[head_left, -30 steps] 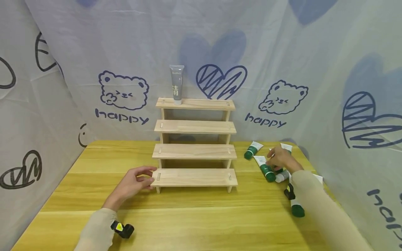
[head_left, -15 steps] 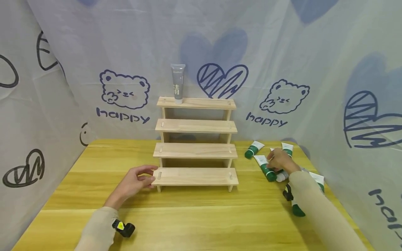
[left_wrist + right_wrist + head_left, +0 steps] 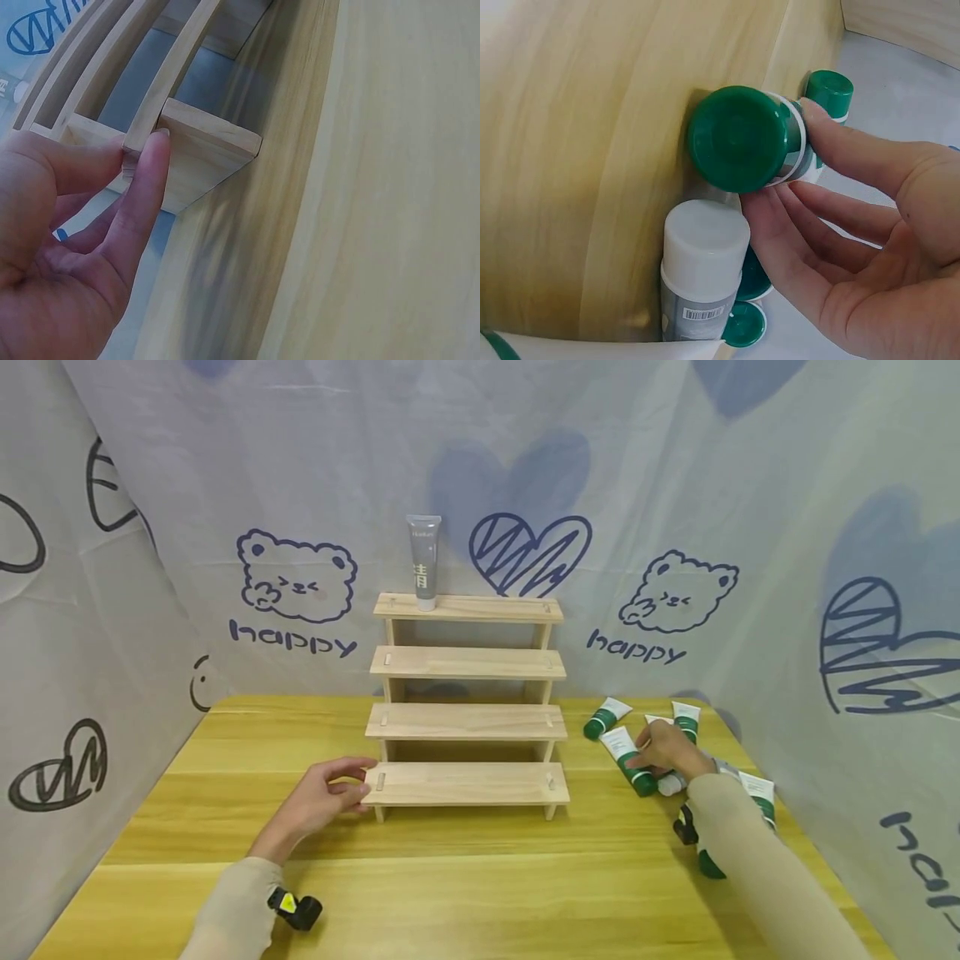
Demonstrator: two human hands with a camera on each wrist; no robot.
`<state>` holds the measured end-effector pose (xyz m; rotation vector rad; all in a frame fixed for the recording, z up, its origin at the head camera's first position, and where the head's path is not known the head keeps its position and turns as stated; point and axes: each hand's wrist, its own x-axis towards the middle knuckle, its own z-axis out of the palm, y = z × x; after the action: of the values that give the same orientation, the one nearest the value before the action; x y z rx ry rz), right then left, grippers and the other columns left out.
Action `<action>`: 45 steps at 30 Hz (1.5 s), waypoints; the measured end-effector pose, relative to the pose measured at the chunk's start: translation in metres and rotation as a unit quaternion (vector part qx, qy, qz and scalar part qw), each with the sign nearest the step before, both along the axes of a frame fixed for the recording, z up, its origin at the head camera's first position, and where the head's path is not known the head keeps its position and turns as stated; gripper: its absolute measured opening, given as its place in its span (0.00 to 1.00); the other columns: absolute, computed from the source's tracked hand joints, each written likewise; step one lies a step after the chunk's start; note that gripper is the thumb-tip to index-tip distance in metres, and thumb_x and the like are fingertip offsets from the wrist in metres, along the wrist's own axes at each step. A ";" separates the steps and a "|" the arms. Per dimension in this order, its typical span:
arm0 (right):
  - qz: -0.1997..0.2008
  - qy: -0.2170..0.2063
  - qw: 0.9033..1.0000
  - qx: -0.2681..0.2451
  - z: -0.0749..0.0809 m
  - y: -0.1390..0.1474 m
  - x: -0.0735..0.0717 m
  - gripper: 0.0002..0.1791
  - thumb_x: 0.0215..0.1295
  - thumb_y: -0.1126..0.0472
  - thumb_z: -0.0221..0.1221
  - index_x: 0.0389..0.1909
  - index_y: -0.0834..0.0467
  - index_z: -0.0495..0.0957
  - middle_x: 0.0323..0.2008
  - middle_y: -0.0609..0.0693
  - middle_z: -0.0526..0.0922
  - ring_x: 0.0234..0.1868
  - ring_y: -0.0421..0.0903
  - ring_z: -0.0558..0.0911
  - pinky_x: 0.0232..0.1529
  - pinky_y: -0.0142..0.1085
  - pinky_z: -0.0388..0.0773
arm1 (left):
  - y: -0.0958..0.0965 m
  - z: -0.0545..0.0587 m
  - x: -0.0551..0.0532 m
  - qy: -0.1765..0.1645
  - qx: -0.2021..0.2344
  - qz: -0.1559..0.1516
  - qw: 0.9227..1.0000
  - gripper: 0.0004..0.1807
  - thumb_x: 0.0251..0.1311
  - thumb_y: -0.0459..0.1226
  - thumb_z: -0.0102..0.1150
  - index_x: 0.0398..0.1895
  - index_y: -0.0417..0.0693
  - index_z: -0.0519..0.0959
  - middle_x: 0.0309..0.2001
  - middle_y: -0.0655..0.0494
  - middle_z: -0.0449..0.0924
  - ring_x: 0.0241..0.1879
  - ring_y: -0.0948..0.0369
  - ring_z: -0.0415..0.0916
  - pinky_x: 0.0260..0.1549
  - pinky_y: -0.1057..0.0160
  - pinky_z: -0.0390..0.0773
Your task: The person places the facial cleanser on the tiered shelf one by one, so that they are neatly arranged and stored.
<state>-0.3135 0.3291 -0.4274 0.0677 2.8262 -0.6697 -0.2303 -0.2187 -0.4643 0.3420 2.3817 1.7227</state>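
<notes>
My left hand (image 3: 322,793) pinches the left end of the lowest step of a pale wooden four-tier display stand (image 3: 465,782). Up close in the left wrist view, thumb and fingertips (image 3: 156,146) meet at that board's corner. On the right, my right hand (image 3: 667,750) grips a green-and-white squeeze tube (image 3: 739,139) between thumb and fingers, its green cap facing the wrist camera. Just beside it lies a grey tube with a white cap (image 3: 705,236). One grey tube (image 3: 424,564) stands cap-down on the top step, towards its left end.
More green-and-white tubes lie around the right hand: one tube (image 3: 606,718) near the stand, another tube (image 3: 686,718) behind the hand, and a tube (image 3: 759,793) by the right sleeve. A printed cloth (image 3: 645,468) hangs close behind the wooden table (image 3: 480,893).
My right hand has taken hold of the green-and-white tube, which has shifted slightly to the left. The left hand keeps its place on the stand.
</notes>
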 end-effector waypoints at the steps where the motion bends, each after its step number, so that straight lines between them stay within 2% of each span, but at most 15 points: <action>1: -0.001 -0.003 1.000 -0.002 -0.001 0.000 0.000 0.30 0.59 0.60 0.75 0.54 0.75 0.76 0.51 0.72 0.82 0.31 0.47 0.87 0.37 0.38 0.88 | 0.000 0.000 0.000 -0.001 0.001 0.000 1.000 0.27 0.72 0.29 0.59 0.72 0.34 0.69 0.61 0.31 0.73 0.45 0.57 0.87 0.45 0.57 0.91; 8: -0.006 -0.010 1.000 -0.003 -0.005 0.001 -0.002 0.30 0.57 0.56 0.76 0.50 0.73 0.78 0.43 0.66 0.86 0.28 0.45 0.86 0.33 0.36 0.87 | -0.001 -0.001 0.000 -0.003 0.004 0.000 1.000 0.27 0.72 0.29 0.59 0.72 0.34 0.69 0.61 0.31 0.73 0.44 0.58 0.87 0.44 0.58 0.91; 15: -0.010 -0.008 1.000 -0.007 -0.005 0.001 -0.002 0.30 0.57 0.56 0.76 0.51 0.73 0.79 0.44 0.67 0.85 0.28 0.44 0.87 0.32 0.36 0.87 | -0.002 -0.002 -0.001 -0.004 0.007 -0.003 1.000 0.27 0.72 0.29 0.59 0.72 0.34 0.69 0.61 0.31 0.73 0.43 0.60 0.87 0.45 0.57 0.91; 22: -0.014 -0.001 1.000 -0.008 -0.002 0.002 0.001 0.29 0.57 0.55 0.76 0.52 0.71 0.80 0.43 0.66 0.86 0.26 0.44 0.87 0.31 0.36 0.87 | 0.000 -0.001 -0.002 -0.001 0.007 -0.005 1.000 0.27 0.71 0.29 0.59 0.72 0.34 0.69 0.62 0.31 0.73 0.44 0.57 0.87 0.44 0.58 0.91; 26: -0.017 -0.004 1.000 -0.020 0.007 0.002 0.001 0.31 0.58 0.54 0.75 0.54 0.71 0.79 0.42 0.65 0.87 0.27 0.44 0.87 0.32 0.36 0.86 | 0.000 -0.002 -0.003 -0.001 0.007 -0.004 1.000 0.27 0.71 0.29 0.59 0.72 0.34 0.69 0.62 0.31 0.73 0.44 0.57 0.87 0.44 0.58 0.91; 33: -0.029 0.006 0.995 -0.091 0.029 -0.006 0.000 0.31 0.59 0.59 0.75 0.57 0.72 0.77 0.40 0.66 0.86 0.25 0.43 0.88 0.36 0.42 0.91 | -0.002 -0.002 -0.002 0.000 0.009 -0.007 1.000 0.27 0.71 0.29 0.58 0.72 0.34 0.69 0.61 0.30 0.73 0.43 0.59 0.87 0.44 0.58 0.91; 37: -0.026 0.007 0.996 -0.089 0.041 -0.008 -0.001 0.33 0.59 0.56 0.75 0.60 0.71 0.77 0.41 0.63 0.87 0.28 0.44 0.87 0.40 0.44 0.91 | -0.002 -0.002 -0.002 0.000 0.007 -0.007 1.000 0.27 0.71 0.29 0.59 0.72 0.34 0.69 0.61 0.31 0.73 0.43 0.57 0.87 0.44 0.58 0.91; 40: -0.022 0.006 0.995 -0.093 0.051 -0.009 -0.003 0.34 0.60 0.55 0.74 0.62 0.70 0.75 0.44 0.63 0.86 0.32 0.46 0.87 0.42 0.43 0.91 | -0.002 -0.002 -0.002 -0.002 0.006 -0.006 1.000 0.27 0.71 0.29 0.59 0.72 0.34 0.69 0.61 0.31 0.74 0.43 0.56 0.87 0.44 0.58 0.91; 45: -0.013 0.010 0.993 -0.115 0.068 -0.014 -0.006 0.36 0.63 0.56 0.72 0.66 0.71 0.72 0.54 0.70 0.82 0.38 0.49 0.88 0.47 0.44 0.91 | -0.002 -0.002 -0.002 -0.007 0.007 -0.002 1.000 0.27 0.71 0.28 0.59 0.72 0.35 0.69 0.60 0.31 0.74 0.43 0.56 0.87 0.44 0.58 0.91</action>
<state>-0.3194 0.3149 -0.3592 0.0589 2.7502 -1.0017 -0.2319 -0.2207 -0.4660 0.3345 2.3586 1.7367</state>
